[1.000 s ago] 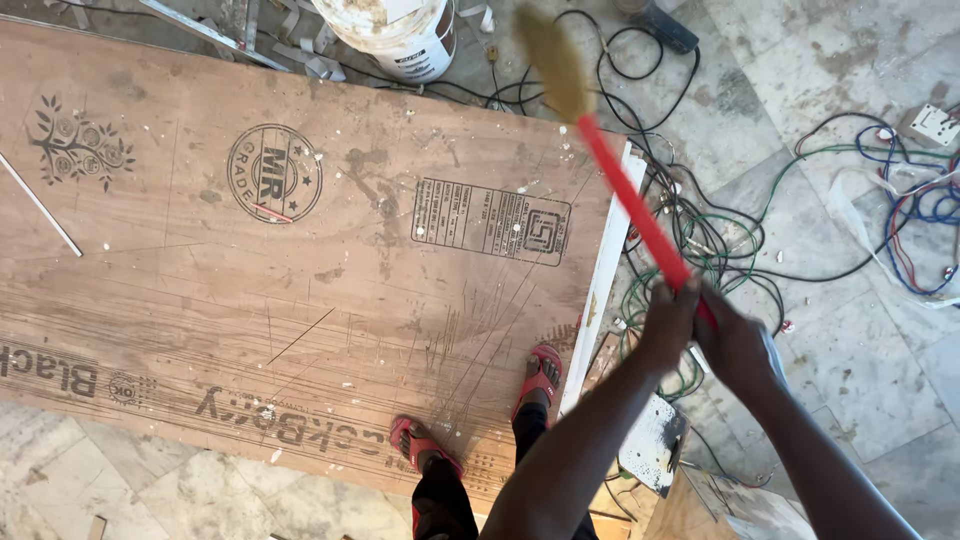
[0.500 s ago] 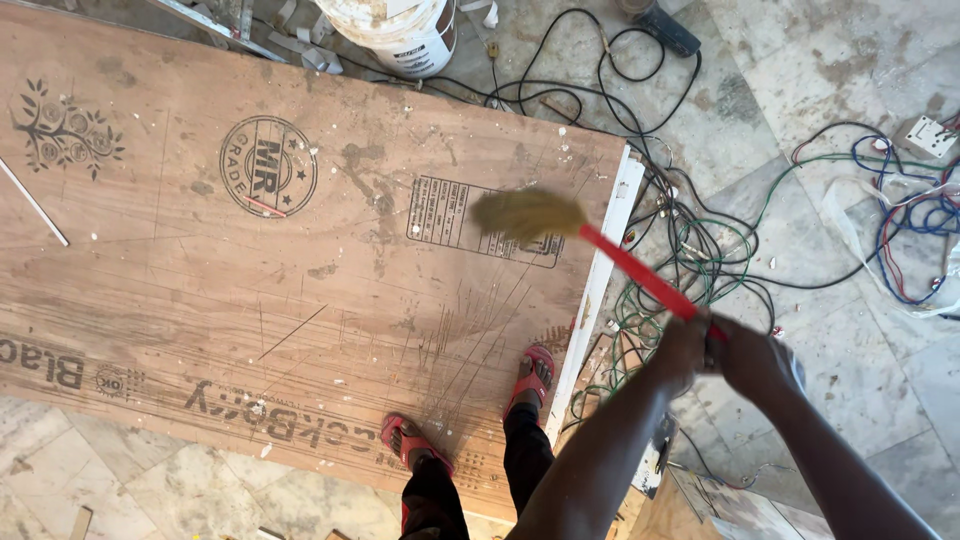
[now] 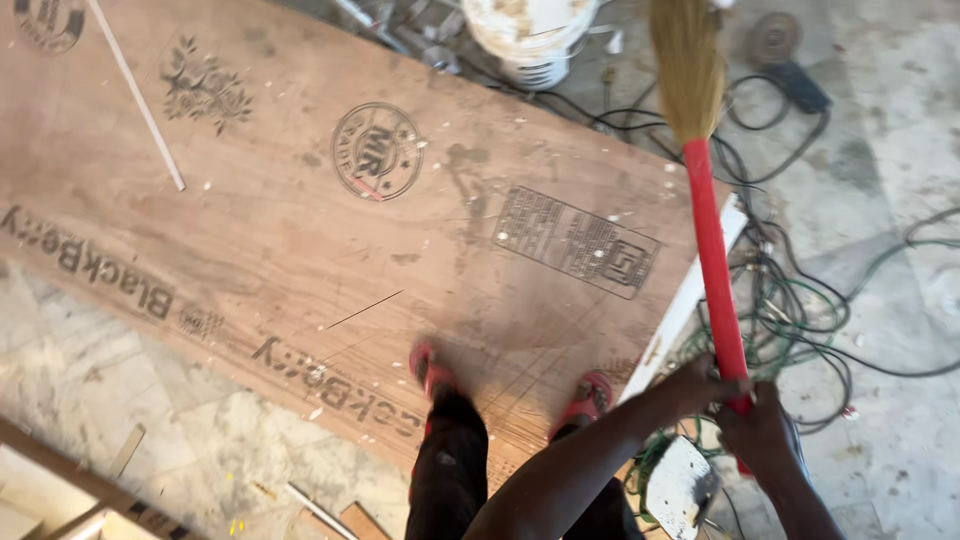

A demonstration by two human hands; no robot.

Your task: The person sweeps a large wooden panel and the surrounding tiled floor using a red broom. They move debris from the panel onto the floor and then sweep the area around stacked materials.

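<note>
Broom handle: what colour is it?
Red, clearest in the head view: broom handle, with straw-coloured bristles.

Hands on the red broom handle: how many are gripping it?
2. The left hand wraps the red broom handle higher up, and the right hand grips just below it, near the handle's lower end. Both belong to the person wearing the camera; no other hands show.

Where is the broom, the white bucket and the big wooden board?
broom (image 3: 712, 260), head view, on its red handle.
white bucket (image 3: 530, 30), head view, on its side wall.
wooden board (image 3: 280, 240), head view, on a bare part of its face.
</note>
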